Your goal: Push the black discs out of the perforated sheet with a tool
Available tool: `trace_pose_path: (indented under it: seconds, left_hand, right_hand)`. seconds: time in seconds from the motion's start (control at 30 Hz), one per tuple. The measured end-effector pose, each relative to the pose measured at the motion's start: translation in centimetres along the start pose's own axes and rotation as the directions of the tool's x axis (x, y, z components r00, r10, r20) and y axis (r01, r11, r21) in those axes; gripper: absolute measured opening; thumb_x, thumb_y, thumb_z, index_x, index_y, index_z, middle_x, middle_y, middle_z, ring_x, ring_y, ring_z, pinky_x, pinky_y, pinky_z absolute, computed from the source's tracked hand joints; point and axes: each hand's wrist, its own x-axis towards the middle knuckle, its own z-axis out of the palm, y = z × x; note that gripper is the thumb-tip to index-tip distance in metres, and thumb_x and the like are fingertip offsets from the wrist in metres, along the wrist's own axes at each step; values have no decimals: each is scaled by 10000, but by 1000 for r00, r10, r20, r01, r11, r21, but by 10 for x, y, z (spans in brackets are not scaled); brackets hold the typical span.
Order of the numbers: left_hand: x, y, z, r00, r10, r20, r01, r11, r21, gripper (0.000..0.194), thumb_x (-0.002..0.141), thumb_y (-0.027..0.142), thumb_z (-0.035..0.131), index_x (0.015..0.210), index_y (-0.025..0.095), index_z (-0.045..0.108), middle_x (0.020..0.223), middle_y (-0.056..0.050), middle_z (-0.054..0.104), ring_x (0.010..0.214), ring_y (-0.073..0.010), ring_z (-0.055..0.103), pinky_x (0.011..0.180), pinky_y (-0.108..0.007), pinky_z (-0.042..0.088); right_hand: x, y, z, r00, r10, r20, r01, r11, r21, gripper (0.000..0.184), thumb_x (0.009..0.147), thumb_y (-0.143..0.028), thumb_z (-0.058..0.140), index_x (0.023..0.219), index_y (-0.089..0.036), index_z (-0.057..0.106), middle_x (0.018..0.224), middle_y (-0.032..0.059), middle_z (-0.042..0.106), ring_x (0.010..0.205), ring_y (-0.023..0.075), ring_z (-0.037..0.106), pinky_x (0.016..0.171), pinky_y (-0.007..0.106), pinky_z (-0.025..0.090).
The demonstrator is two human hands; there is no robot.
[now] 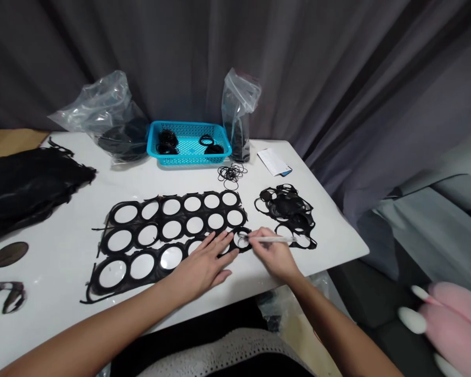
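Blk sheet (127,269), L hand (200,267) on, R (272,254) w/pen (270,240)

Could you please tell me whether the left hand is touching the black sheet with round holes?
Touching: the head view shows the left hand resting flat on the black sheet.

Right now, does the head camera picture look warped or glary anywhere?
In the head view, the white table seems bowed at its edges, as from a wide lens; the clear plastic bag shows bright glare; the right hand casts only a faint, soft shadow.
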Motion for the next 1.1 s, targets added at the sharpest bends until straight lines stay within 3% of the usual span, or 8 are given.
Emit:
trace_pose_path:
  seconds: [0.07, 0.13, 0.27, 0.4, 0.53, 0.87, 1.0, 1.1]
  left_hand:
    - [0, 0, 0, 1000, -2, 4, 2, 1000, 16, 465, 974, 312, 602, 1422, 217, 517, 1600, -162, 378, 1498, -310, 328, 1212, -511, 290]
    - [-1, 1, 0, 1000, 0, 9, 0, 1000, 25, 456, 975, 312, 600, 1413, 213, 523, 1598, -168, 381, 1497, -312, 331, 1212, -510, 291]
    - [-1, 1, 2, 1000, 5, -1, -5, 1000, 23, 453, 969, 303, 606, 1405, 207, 528, 1590, -174, 391, 1492, -317, 339, 1212, -509, 286]
    - [-1, 3, 3, 1000, -4, -24, 4, 1000, 9, 481, 972, 297, 599, 1435, 207, 500, 1601, -172, 373, 1498, -308, 329, 1221, -496, 267]
    - [-2, 3, 3, 999, -13, -35, 13, 1000, -15, 482, 981, 307, 580, 1446, 221, 489, 1600, -159, 379, 1498, -296, 333, 1223, -487, 264]
    - [-1, 4, 3, 999, -27, -46, 24, 998, -56, 473, 975, 280, 574, 1438, 228, 497, 1601, -152, 380, 1499, -300, 330, 1219, -500, 267]
    - [-1, 5, 3, 999, -24, -24, 24, 999, -25, 492, 964, 270, 588, 1444, 217, 495, 1593, -166, 389, 1496, -310, 333, 1216, -501, 270]
    - [0, 5, 4, 1000, -20, -16, 20, 1000, -3, 508, 961, 264, 584, 1456, 209, 482, 1594, -172, 385, 1500, -315, 321, 1217, -504, 263]
  right_hand:
    - [8, 2, -12, 974, -45, -220, 9, 987, -163, 153, 956, -296, 521, 849, -232, 608, 967, 70, 697, 933, 242, 620, 848, 375, 475]
    - [13, 2, -21, 948, -113, -299, 23, 956, -291, 155, 954, -289, 517, 843, -227, 606, 945, 83, 689, 942, 262, 597, 857, 395, 456]
    - [9, -2, -14, 999, -40, -26, 36, 989, -141, 172, 939, -303, 536, 795, -223, 583, 883, 49, 679, 853, 223, 604, 800, 351, 457]
    - [-3, -8, 5, 983, 75, 168, -91, 991, 94, 177, 908, -334, 578, 776, -217, 560, 924, 36, 696, 834, 192, 618, 771, 311, 461]
    - [-7, -11, 9, 977, 94, 189, -121, 983, 139, 181, 892, -329, 600, 759, -214, 557, 949, 40, 706, 884, 199, 627, 819, 321, 456]
    - [-5, -10, 9, 979, -9, 203, -3, 998, 55, 180, 926, -258, 584, 753, -222, 546, 912, 25, 678, 899, 198, 620, 838, 330, 449]
    - [-10, -9, 13, 967, -153, 202, 174, 981, -90, 161, 947, -205, 567, 788, -225, 551, 922, 40, 695, 903, 214, 613, 846, 362, 432]
    - [-14, -6, 16, 909, -323, 263, 382, 898, -218, 100, 966, -174, 518, 953, -220, 606, 1022, 91, 715, 974, 252, 614, 879, 405, 418]
